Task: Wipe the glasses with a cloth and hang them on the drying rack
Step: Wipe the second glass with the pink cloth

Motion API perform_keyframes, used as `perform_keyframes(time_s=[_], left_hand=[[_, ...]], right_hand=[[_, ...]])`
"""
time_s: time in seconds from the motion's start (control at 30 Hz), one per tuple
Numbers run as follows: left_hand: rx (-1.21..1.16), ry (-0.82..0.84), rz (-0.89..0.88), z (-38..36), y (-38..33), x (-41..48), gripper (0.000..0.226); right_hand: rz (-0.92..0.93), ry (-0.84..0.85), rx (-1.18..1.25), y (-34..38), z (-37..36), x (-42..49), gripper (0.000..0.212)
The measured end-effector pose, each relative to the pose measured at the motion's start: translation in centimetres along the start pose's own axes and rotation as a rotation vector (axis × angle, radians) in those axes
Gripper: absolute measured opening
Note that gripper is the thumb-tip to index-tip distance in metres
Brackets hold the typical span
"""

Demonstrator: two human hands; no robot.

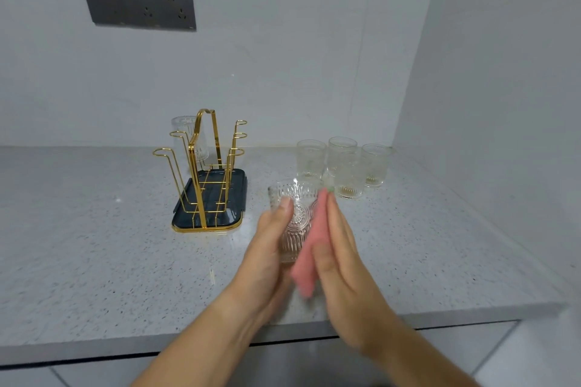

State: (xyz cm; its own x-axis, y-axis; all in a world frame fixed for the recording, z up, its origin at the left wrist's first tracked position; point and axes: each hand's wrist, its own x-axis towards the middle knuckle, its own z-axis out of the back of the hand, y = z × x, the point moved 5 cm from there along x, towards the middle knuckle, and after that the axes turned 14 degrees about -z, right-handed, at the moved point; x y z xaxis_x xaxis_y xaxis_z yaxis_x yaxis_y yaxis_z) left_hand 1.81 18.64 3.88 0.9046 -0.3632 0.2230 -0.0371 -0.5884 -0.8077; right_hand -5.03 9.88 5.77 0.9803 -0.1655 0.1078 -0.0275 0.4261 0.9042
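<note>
My left grip [270, 245] curls round a glass [295, 214] held above the worktop [94, 245]; my right grip [341, 248], fingers flat, presses a cloth [306, 270] against it. Rubbing hard could, I judge, twist the glass loose and drop it.

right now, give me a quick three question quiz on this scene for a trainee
1. True or false: the rack already holds one upturned glass.
2. How many standing glasses wait on the counter to the right of the rack? A two, B four, C six.
3. Fill in: the right hand presses a pink ____ against the held glass in the left hand.

Key: 1 true; 2 B; 3 cloth.
</note>
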Motion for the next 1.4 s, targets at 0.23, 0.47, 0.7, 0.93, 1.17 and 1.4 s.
perform_keyframes(time_s=[0.23, 0.47, 0.7, 0.93, 1.17, 1.4], left_hand=[[-0.081, 0.066, 0.015, -1.0, 0.5, 0.1, 0.057], [-0.102, -0.077, 0.022, 1.4, 1.1, 1.0, 0.101], [-0.087, 0.01, 0.019, -0.5, 0.9, 0.8, 0.052], [-0.134, 0.021, 0.054, 0.1, 0.7, 0.0, 0.073], [-0.106, 0.067, 0.053, -1.3, 1.4, -0.5, 0.052], [-0.131, -0.03, 0.084, 1.0, 1.0, 0.9, 0.102]], right_hand=[[-0.048, -0.037, 0.163, 1.4, 1.8, 2.2, 0.058], [0.024, -0.02, -0.021, -0.9, -0.6, -0.3, 0.057], [-0.103, -0.047, 0.264, 1.2, 2.2, 2.6, 0.055], [0.049, -0.05, 0.028, -0.7, -0.6, -0.6, 0.061], [-0.099, -0.065, 0.283, 0.7, 2.3, 2.8, 0.056], [0.051, -0.009, 0.001, -0.6, -0.8, -0.6, 0.064]])
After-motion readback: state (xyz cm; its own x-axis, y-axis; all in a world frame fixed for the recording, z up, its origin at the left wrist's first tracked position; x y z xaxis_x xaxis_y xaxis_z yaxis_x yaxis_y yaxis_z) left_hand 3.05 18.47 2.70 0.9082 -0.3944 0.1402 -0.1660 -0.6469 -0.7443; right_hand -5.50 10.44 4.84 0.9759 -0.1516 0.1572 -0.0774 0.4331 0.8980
